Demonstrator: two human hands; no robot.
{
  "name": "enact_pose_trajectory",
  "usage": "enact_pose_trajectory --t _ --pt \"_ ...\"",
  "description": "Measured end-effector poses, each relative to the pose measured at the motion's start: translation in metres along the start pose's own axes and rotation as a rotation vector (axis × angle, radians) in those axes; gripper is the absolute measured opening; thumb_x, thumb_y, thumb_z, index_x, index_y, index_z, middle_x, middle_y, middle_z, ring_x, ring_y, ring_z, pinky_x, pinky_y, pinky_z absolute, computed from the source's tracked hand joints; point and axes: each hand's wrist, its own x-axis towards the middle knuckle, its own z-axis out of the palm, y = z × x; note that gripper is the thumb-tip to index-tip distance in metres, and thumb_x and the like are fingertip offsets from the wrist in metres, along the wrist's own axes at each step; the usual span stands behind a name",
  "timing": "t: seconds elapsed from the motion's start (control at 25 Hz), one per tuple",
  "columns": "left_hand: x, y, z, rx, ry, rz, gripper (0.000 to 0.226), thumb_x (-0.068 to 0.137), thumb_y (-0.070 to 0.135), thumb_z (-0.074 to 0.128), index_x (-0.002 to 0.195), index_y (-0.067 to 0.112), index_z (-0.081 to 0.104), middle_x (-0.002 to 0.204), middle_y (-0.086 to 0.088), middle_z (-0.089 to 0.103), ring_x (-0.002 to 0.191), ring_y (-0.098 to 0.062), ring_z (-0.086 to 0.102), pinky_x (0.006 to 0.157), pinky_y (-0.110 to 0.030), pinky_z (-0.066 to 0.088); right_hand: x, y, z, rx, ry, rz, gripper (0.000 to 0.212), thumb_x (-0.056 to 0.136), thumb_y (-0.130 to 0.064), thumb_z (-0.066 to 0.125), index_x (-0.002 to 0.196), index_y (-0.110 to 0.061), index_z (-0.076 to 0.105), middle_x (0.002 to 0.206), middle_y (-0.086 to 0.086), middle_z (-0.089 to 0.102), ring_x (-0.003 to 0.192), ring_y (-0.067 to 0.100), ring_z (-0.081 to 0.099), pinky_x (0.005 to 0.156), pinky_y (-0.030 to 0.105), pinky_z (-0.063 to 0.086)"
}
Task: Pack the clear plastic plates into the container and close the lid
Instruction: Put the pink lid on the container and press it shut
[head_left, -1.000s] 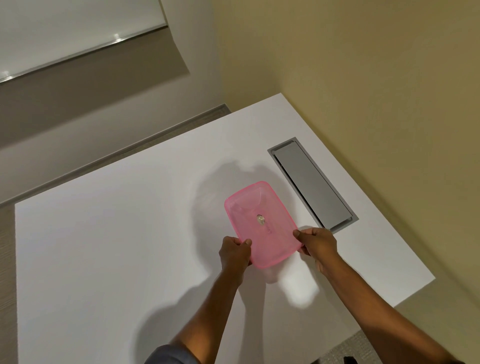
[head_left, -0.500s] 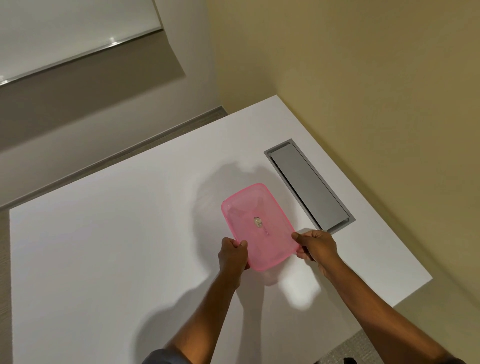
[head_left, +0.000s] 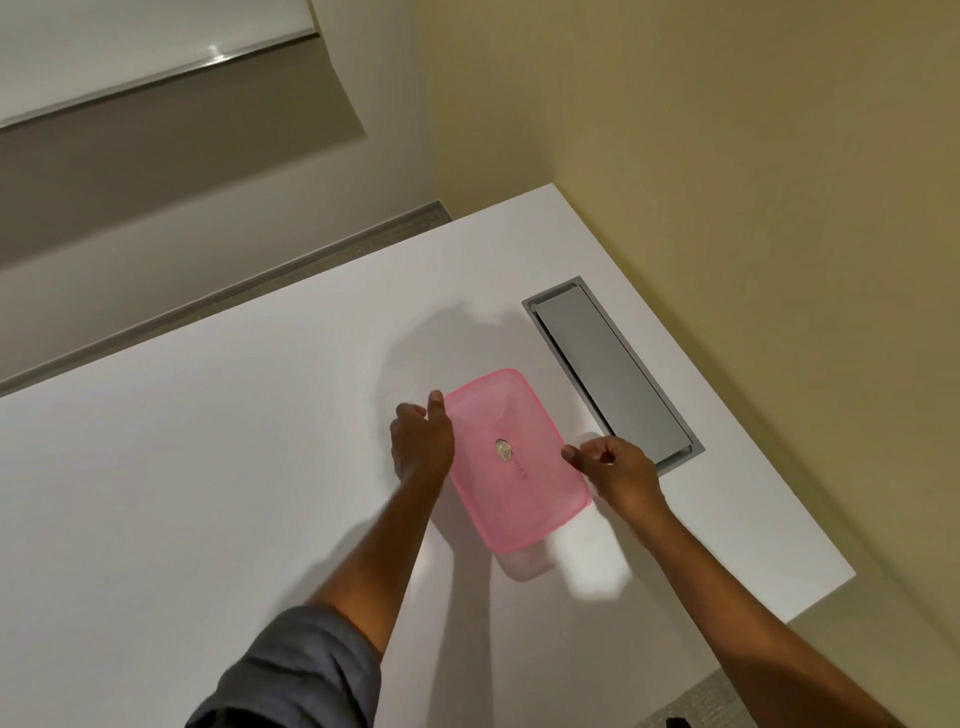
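A translucent pink lid covers a clear container, whose bare near end shows below the lid, on the white table. A faint curved outline shows through the lid; I cannot make out the clear plates themselves. My left hand lies against the lid's left edge, thumb stretched along it. My right hand sits at the right edge, fingers curled and thumb tip on the rim.
A grey metal cable hatch is set into the table just right of the container. The table's right edge runs along a yellow wall. The table's far edge borders a floor strip.
Both hands have left the lid's near corners and slid farther up to the middle of its long sides. The container has stayed where it was.
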Motion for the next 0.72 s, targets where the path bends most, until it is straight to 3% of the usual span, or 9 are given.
enact_pose_trajectory --t 0.08,0.16,0.4,0.56,0.72 --pt "0.012 0.015 0.007 0.100 -0.003 0.005 0.064 0.110 0.061 0.036 0.131 0.008 0.063 0.131 -0.020 0.067 0.122 -0.042 0.065 0.103 -0.050 0.051 0.017 -0.018 0.014 -0.119 0.021 -0.081 0.040 0.092 -0.057 0.075 0.103 -0.019 0.076 0.096 -0.004 0.076 0.089 0.015 0.069 0.074 0.028 0.050" --pt "0.019 0.020 0.015 0.177 0.014 -0.004 0.070 0.112 0.062 0.028 0.137 0.007 0.063 0.135 -0.022 0.066 0.127 -0.043 0.063 0.104 -0.051 0.049 0.031 -0.030 0.031 -0.206 0.032 -0.185 0.040 0.097 -0.058 0.067 0.101 -0.019 0.072 0.093 -0.005 0.074 0.084 0.015 0.067 0.069 0.030 0.048" --pt "0.031 0.012 0.026 0.102 0.073 -0.003 0.069 0.117 0.052 0.023 0.124 0.002 0.070 0.126 -0.026 0.073 0.125 -0.046 0.065 0.104 -0.050 0.049 0.042 -0.020 0.056 -0.364 0.064 -0.291 0.046 0.108 -0.062 0.038 0.091 -0.019 0.041 0.077 -0.001 0.057 0.067 0.025 0.057 0.058 0.035 0.038" --pt "0.030 0.012 0.027 0.083 0.087 0.002 0.067 0.117 0.050 0.023 0.120 0.002 0.070 0.124 -0.026 0.073 0.123 -0.047 0.065 0.101 -0.050 0.050 0.047 -0.022 0.058 -0.500 0.063 -0.271 0.051 0.109 -0.063 0.026 0.096 -0.017 0.042 0.080 0.002 0.063 0.070 0.031 0.066 0.062 0.040 0.051" --pt "0.033 0.011 0.030 0.112 0.091 0.000 0.067 0.117 0.049 0.022 0.124 0.002 0.071 0.126 -0.026 0.074 0.124 -0.048 0.066 0.102 -0.050 0.051 0.072 -0.050 0.068 -0.490 0.051 -0.452 0.048 0.108 -0.064 0.031 0.110 -0.020 0.050 0.099 0.000 0.065 0.078 0.023 0.065 0.068 0.038 0.055"
